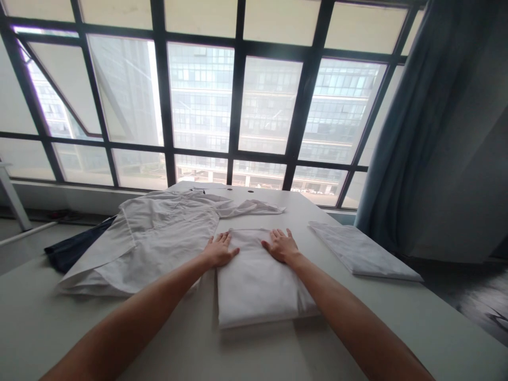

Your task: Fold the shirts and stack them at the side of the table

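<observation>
A folded white garment (257, 291) lies flat on the white table (178, 344) in front of me. My left hand (220, 251) rests on its far left edge, fingers spread and pointing away. On the far right part of the same garment lies my right hand (281, 245), palm down with the fingers apart. Neither hand grips anything. To the left is an unfolded white shirt (159, 238), wrinkled, with a sleeve stretched toward the back of the table. The underside of the folded garment is hidden.
Another folded white garment (369, 251) sits near the table's right edge. Dark blue cloth (79, 248) shows beneath the shirt at the left. Beyond the table are large framed windows (200, 100), one tilted ajar, and a blue-grey curtain (405, 137) on the right.
</observation>
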Demonstrator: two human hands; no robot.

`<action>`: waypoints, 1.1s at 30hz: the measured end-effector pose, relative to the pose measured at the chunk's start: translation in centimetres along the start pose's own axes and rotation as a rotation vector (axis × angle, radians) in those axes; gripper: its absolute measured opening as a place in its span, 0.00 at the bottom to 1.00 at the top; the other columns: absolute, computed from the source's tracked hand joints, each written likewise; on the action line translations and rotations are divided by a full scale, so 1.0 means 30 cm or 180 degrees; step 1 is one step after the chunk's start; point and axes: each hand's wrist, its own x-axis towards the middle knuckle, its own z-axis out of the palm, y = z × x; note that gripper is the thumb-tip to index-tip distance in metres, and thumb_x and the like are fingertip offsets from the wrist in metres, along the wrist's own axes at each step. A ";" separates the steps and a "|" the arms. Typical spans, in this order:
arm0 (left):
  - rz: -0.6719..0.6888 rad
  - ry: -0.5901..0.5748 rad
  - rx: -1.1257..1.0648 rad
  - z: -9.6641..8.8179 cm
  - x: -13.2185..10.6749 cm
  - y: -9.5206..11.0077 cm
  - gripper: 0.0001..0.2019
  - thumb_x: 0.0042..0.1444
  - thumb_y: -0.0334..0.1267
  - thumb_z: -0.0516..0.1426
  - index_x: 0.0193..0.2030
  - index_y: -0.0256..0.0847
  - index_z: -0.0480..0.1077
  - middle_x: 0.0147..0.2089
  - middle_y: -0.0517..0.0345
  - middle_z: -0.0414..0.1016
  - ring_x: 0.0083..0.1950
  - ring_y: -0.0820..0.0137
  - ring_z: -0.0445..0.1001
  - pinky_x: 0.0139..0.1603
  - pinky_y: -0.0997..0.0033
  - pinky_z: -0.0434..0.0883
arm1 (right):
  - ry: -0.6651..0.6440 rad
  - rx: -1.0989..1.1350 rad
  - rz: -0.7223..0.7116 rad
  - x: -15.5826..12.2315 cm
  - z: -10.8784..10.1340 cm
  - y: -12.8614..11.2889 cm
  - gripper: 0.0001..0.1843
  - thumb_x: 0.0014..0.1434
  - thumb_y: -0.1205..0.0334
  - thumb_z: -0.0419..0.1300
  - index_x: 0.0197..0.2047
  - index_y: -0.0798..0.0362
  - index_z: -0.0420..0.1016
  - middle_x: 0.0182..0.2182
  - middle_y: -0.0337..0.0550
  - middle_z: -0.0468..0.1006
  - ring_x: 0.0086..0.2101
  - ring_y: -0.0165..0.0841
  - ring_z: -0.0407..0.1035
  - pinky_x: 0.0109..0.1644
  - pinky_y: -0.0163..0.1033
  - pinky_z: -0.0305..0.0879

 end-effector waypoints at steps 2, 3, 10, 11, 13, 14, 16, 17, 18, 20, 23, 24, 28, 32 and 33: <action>-0.0208 0.0039 0.0075 -0.006 0.019 -0.007 0.39 0.64 0.60 0.39 0.74 0.35 0.44 0.77 0.46 0.37 0.76 0.57 0.38 0.72 0.48 0.39 | 0.0219 -0.0066 0.0022 -0.030 -0.011 -0.054 0.40 0.69 0.42 0.35 0.70 0.63 0.55 0.68 0.61 0.56 0.68 0.45 0.45 0.70 0.55 0.25; -0.0318 0.0070 0.0098 -0.009 0.027 -0.013 0.40 0.64 0.59 0.39 0.74 0.34 0.44 0.76 0.45 0.37 0.76 0.57 0.38 0.72 0.48 0.39 | 0.0285 0.0009 -0.0037 -0.053 -0.011 -0.076 0.40 0.69 0.42 0.34 0.70 0.62 0.56 0.68 0.60 0.56 0.68 0.45 0.45 0.70 0.54 0.26; -0.0541 0.0126 0.0127 -0.012 0.046 -0.042 0.40 0.64 0.59 0.38 0.74 0.31 0.44 0.76 0.43 0.37 0.76 0.56 0.39 0.73 0.50 0.39 | -0.0287 0.0667 0.0042 -0.191 0.026 -0.022 0.39 0.69 0.42 0.28 0.73 0.54 0.50 0.72 0.48 0.47 0.70 0.38 0.39 0.71 0.53 0.33; -0.0544 0.0135 0.0129 -0.011 0.045 -0.043 0.40 0.64 0.59 0.38 0.74 0.31 0.44 0.76 0.43 0.37 0.76 0.56 0.39 0.72 0.49 0.39 | -0.0367 0.0688 0.0071 -0.196 0.024 0.000 0.39 0.69 0.41 0.28 0.73 0.54 0.48 0.72 0.47 0.44 0.71 0.38 0.37 0.71 0.54 0.32; -0.0551 0.0151 0.0128 -0.010 0.043 -0.045 0.39 0.64 0.59 0.38 0.74 0.32 0.44 0.76 0.43 0.37 0.76 0.56 0.39 0.72 0.48 0.39 | -0.0539 0.0772 0.0028 -0.202 0.013 0.037 0.40 0.69 0.40 0.29 0.74 0.56 0.44 0.73 0.45 0.40 0.71 0.37 0.34 0.72 0.54 0.30; -0.0556 0.0151 0.0129 -0.012 0.043 -0.045 0.39 0.65 0.59 0.38 0.74 0.33 0.44 0.76 0.43 0.37 0.76 0.56 0.39 0.72 0.48 0.39 | -0.0638 0.0833 -0.0003 -0.205 0.006 0.051 0.40 0.69 0.40 0.29 0.74 0.56 0.42 0.73 0.45 0.39 0.71 0.37 0.33 0.72 0.54 0.30; -0.0573 0.0141 0.0157 -0.021 0.038 -0.039 0.39 0.65 0.58 0.38 0.74 0.32 0.45 0.76 0.42 0.38 0.76 0.55 0.40 0.72 0.47 0.39 | -0.0763 0.0920 -0.0025 -0.214 -0.005 0.069 0.40 0.69 0.41 0.28 0.74 0.57 0.41 0.73 0.45 0.37 0.71 0.37 0.32 0.72 0.54 0.31; -0.0579 0.0163 0.0206 -0.029 0.032 -0.029 0.38 0.65 0.57 0.39 0.74 0.30 0.46 0.76 0.40 0.40 0.76 0.54 0.41 0.72 0.47 0.39 | -0.0758 0.0916 -0.0009 -0.220 -0.007 0.074 0.39 0.69 0.42 0.28 0.74 0.57 0.41 0.73 0.45 0.38 0.71 0.37 0.32 0.72 0.54 0.31; -0.0542 0.0229 0.0284 -0.036 0.020 -0.015 0.37 0.66 0.56 0.39 0.73 0.29 0.48 0.75 0.38 0.42 0.76 0.54 0.42 0.72 0.47 0.38 | -0.0712 0.0880 0.0021 -0.225 -0.008 0.077 0.39 0.69 0.43 0.28 0.74 0.57 0.42 0.73 0.45 0.38 0.71 0.37 0.33 0.72 0.54 0.31; -0.0218 0.0487 0.0455 -0.049 -0.023 0.033 0.33 0.68 0.51 0.40 0.72 0.28 0.52 0.74 0.37 0.46 0.76 0.55 0.43 0.73 0.48 0.35 | -0.0607 0.0777 0.0073 -0.233 -0.004 0.077 0.38 0.69 0.44 0.29 0.74 0.57 0.43 0.73 0.45 0.40 0.71 0.38 0.34 0.72 0.55 0.31; 0.0877 0.0688 0.0407 -0.043 -0.134 0.126 0.30 0.70 0.50 0.38 0.71 0.34 0.55 0.74 0.43 0.51 0.76 0.61 0.44 0.74 0.52 0.34 | -0.0540 0.0669 0.0100 -0.231 0.011 0.075 0.38 0.69 0.43 0.31 0.74 0.55 0.44 0.73 0.44 0.41 0.71 0.38 0.36 0.72 0.56 0.31; 0.1270 0.0557 0.0288 -0.034 -0.177 0.153 0.32 0.69 0.53 0.37 0.72 0.35 0.54 0.74 0.45 0.50 0.76 0.62 0.44 0.74 0.54 0.36 | -0.0539 0.0653 0.0102 -0.229 0.017 0.077 0.37 0.69 0.43 0.31 0.74 0.54 0.45 0.73 0.44 0.42 0.71 0.38 0.36 0.72 0.56 0.31; 0.1839 -0.0011 0.0013 0.011 -0.317 0.198 0.37 0.67 0.60 0.37 0.74 0.36 0.46 0.76 0.46 0.42 0.76 0.61 0.40 0.73 0.55 0.41 | -0.0552 0.0611 0.0068 -0.221 0.024 0.092 0.38 0.69 0.43 0.32 0.74 0.54 0.44 0.73 0.44 0.42 0.71 0.39 0.37 0.71 0.58 0.33; 0.1702 -0.0083 -0.0036 0.033 -0.410 0.224 0.36 0.68 0.57 0.40 0.74 0.33 0.45 0.76 0.42 0.40 0.76 0.58 0.37 0.73 0.51 0.41 | -0.0396 0.0290 -0.0023 -0.202 -0.006 0.043 0.35 0.70 0.46 0.35 0.72 0.57 0.52 0.71 0.49 0.49 0.70 0.42 0.39 0.71 0.59 0.27; 0.1702 -0.0082 -0.0030 0.036 -0.436 0.240 0.37 0.68 0.57 0.41 0.74 0.32 0.45 0.75 0.41 0.40 0.76 0.56 0.37 0.73 0.50 0.42 | -0.0263 0.0237 -0.0088 -0.192 -0.016 0.012 0.34 0.70 0.48 0.36 0.72 0.58 0.53 0.71 0.50 0.50 0.70 0.41 0.39 0.71 0.58 0.26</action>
